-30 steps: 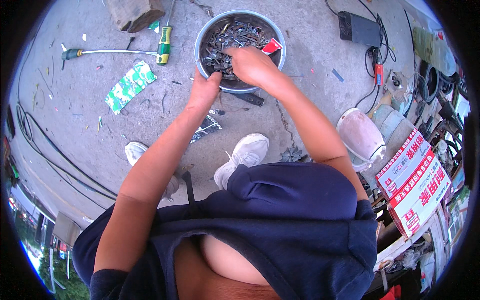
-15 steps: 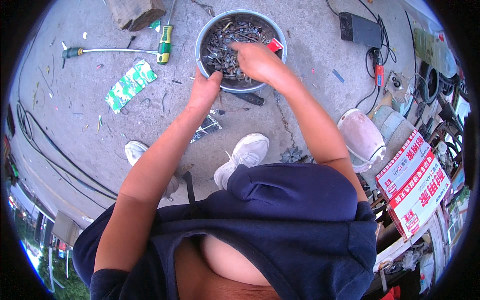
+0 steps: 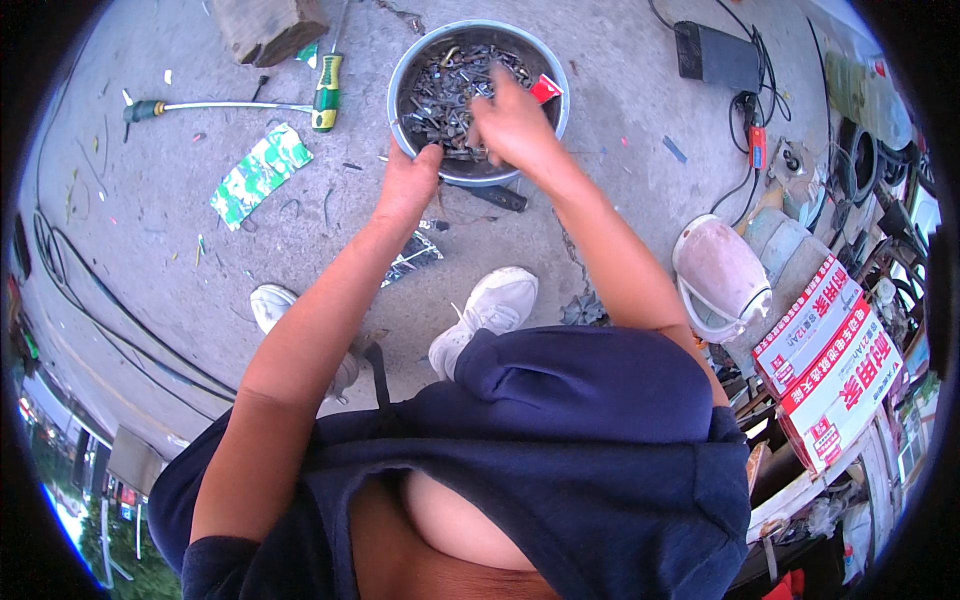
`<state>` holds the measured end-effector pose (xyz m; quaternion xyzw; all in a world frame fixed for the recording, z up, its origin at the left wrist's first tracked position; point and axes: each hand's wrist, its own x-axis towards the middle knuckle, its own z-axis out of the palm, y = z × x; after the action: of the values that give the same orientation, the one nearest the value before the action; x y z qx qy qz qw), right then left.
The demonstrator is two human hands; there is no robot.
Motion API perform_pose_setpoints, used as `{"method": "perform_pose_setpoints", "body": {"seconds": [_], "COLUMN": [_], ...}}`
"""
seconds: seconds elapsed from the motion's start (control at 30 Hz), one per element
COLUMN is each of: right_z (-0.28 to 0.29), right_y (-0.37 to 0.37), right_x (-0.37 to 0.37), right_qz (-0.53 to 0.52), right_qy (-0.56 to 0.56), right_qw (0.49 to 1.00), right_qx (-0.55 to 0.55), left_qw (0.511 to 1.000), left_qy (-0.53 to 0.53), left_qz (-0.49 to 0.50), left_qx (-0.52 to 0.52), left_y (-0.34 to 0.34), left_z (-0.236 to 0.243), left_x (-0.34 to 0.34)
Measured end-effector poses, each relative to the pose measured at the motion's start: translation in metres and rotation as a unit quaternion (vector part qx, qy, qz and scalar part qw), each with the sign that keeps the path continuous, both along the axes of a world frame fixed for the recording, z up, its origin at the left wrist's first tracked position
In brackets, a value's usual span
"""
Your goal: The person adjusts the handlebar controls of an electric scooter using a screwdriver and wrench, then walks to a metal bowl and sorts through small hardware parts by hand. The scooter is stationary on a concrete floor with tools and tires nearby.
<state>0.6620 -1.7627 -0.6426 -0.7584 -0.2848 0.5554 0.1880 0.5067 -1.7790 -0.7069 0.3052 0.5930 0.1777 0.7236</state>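
Basin: round metal basin on the concrete ground at 12 o'clock from the person, full of dark metal scrap pieces.
Left hand: left hand clasps the basin's near rim at about 7 o'clock of the bowl, fingers curled over the edge.
Right hand: right hand sits inside the basin over the scrap, fingers bent down into the pieces; whether it has hold of any cannot be told.
Red piece: small red object at 2 o'clock in the basin, just beside the right hand.
Screwdriver: green-and-yellow handled screwdriver at 9 o'clock of the basin.
Wrapper: green printed wrapper at 8 o'clock, apart.
Shoes: white shoes at 6 o'clock.
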Motion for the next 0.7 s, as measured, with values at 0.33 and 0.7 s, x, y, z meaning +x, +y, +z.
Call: {"method": "perform_pose_setpoints", "body": {"seconds": [0.33,0.7], "right_z": [-0.032,-0.025], "right_y": [-0.013,-0.014], "right_x": [-0.006,-0.013], "right_qz": [0.014,0.211], "right_qy": [-0.121,-0.04], "right_qw": [0.985,0.97], "right_qx": [0.119,0.112], "left_qw": [1.0,1.0], "left_qy": [-0.004,0.004], "left_qz": [0.003,-0.007], "left_qx": [-0.023,-0.019], "left_y": [0.001,-0.004], "left_z": [0.003,-0.004], "left_x": [0.0,-0.002]}}
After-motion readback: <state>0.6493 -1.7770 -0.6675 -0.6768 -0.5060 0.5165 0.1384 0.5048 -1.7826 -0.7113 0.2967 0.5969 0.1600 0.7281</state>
